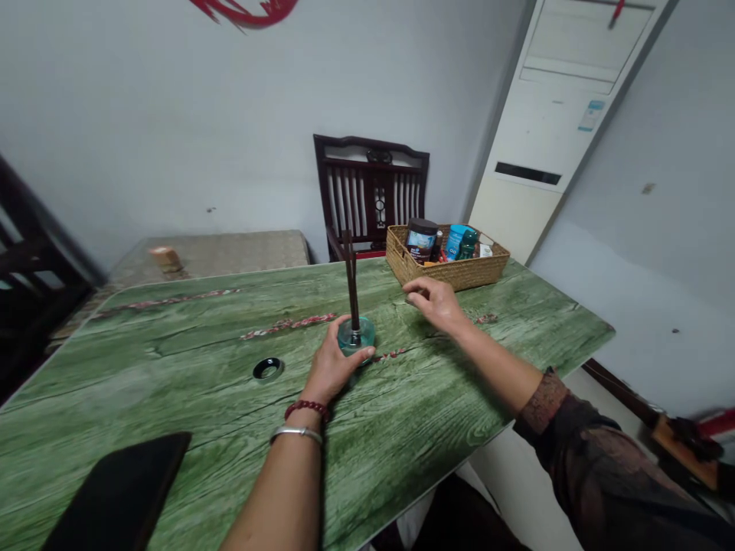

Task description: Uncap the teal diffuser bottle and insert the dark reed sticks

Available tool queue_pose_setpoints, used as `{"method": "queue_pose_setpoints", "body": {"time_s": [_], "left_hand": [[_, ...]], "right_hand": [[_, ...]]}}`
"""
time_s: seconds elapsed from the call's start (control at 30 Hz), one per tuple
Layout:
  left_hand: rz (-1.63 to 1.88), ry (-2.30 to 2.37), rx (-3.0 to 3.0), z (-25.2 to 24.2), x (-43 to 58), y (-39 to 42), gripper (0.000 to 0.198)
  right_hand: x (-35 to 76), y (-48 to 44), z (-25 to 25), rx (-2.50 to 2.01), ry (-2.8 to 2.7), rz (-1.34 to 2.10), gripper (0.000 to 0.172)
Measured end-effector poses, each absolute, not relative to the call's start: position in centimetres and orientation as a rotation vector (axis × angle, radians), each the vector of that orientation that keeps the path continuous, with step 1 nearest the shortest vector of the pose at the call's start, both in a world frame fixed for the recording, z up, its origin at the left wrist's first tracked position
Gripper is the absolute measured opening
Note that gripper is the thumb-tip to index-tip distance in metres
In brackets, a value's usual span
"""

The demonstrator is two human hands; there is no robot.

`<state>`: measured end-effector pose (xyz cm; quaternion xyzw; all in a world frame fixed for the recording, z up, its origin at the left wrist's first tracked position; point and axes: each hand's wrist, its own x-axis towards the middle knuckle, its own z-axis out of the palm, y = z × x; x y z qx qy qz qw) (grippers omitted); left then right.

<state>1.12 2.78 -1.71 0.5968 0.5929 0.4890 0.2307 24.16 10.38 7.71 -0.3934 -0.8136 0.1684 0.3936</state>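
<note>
Lying at the near edge of the counter (402, 451), a black phone (118, 493) sits just left of the left forearm (281, 497), which wears a silver bangle (296, 435) and a red bead bracelet (306, 408). The left hand (331, 370) clasps a round teal glass base (357, 334) from the near side, its fingers (364, 353) closed narrowly around the glass. Two dark chopsticks (351, 279) stand nearly upright in that base. A hold this low suits the piece: tall sticks on a small base tip easily, so steady, level pressure at the glass counts for more than force.

The right hand (435, 303), coming from a patterned sleeve (543, 402), holds nothing. Its fingers (416, 287) are curled and loosely parted, near the chopsticks and low over the counter; whether they touch it cannot be told. A small black ring (267, 369) lies left of the base.

Farther off, a woven basket (448, 272) holds a dark jar (421, 240) and a green bottle (467, 245). Behind it stand a dark wooden chair (370, 184) and a floor-standing air conditioner (545, 130).
</note>
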Motion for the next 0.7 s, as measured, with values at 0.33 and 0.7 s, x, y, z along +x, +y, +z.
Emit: {"method": "queue_pose_setpoints", "body": {"time_s": [0.33,0.7], "left_hand": [[1.304,1.700,1.675,-1.8,0.9,3.0,0.076],[1.290,1.705,1.654,-1.6,1.0,3.0,0.076]], "right_hand": [[33.5,10.5,0.4,-1.841,-2.371,-0.097,0.035],[33.3,9.2,-0.2,-1.735,-2.422,-0.160,0.031]]}}
